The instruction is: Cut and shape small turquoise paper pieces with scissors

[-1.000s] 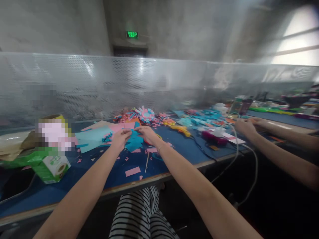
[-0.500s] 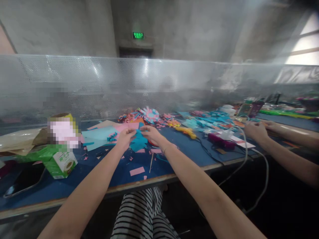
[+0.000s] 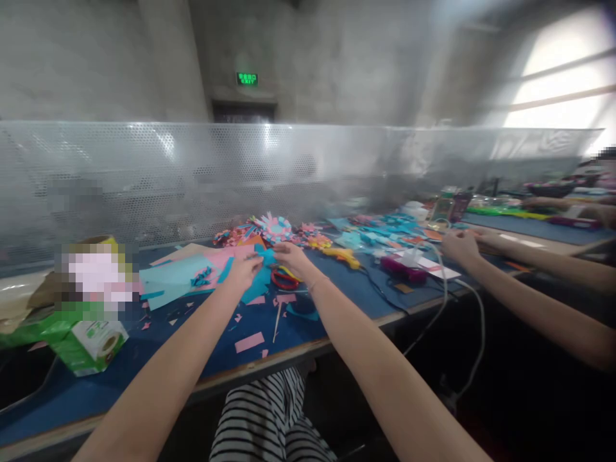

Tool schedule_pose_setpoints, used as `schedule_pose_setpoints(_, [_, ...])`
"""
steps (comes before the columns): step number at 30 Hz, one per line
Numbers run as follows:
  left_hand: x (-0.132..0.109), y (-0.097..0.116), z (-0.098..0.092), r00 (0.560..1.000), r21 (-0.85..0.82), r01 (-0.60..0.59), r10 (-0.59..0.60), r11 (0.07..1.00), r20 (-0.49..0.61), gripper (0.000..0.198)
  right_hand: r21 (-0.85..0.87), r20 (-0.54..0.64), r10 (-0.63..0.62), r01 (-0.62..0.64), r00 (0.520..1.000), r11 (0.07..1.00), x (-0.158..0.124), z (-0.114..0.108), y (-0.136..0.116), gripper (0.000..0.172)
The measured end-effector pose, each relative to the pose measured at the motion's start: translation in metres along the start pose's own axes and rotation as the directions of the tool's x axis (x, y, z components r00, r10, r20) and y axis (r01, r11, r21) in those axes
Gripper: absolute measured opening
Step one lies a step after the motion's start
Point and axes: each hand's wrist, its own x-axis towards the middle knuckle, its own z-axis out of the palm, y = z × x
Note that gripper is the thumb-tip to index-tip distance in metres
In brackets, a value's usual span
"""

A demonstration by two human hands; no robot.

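My left hand (image 3: pixel 246 271) and my right hand (image 3: pixel 291 260) are close together over the table, fingers pinched. Between their fingertips is a small piece of blue paper (image 3: pixel 266 256), its shape hard to make out. Scissors with red handles (image 3: pixel 285 280) lie just below my right hand, partly covered by it. Under my left hand spreads darker blue paper (image 3: pixel 255 290). Beside it, a light blue sheet (image 3: pixel 168 280) carries a small bunch of curled blue strips (image 3: pixel 202 277). Pink paper scraps (image 3: pixel 249 342) and a thin stick (image 3: pixel 277 322) lie nearer the table edge.
A paper flower (image 3: pixel 275 228) and piles of coloured paper pieces (image 3: pixel 385 231) lie at the back before a perforated screen (image 3: pixel 158 179). A yellow glue gun (image 3: pixel 341 256) trails a cord. At left stands a green carton (image 3: pixel 91 340). A co-worker's hands (image 3: pixel 462 247) are at right.
My view has swung to the right, so the table things appear further left. The blue paper between my fingers and the red scissor handles show more plainly now.
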Motion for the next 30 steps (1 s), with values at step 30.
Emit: schedule_pose_setpoints(30, [-0.002, -0.027, 0.057, 0.934, 0.283, -0.354, 0.318, 0.891, 0.165, 0.031, 0.097, -0.007, -0.138, 0.138, 0.99, 0.986, -0.034, -0.057, -0.031, 0.02])
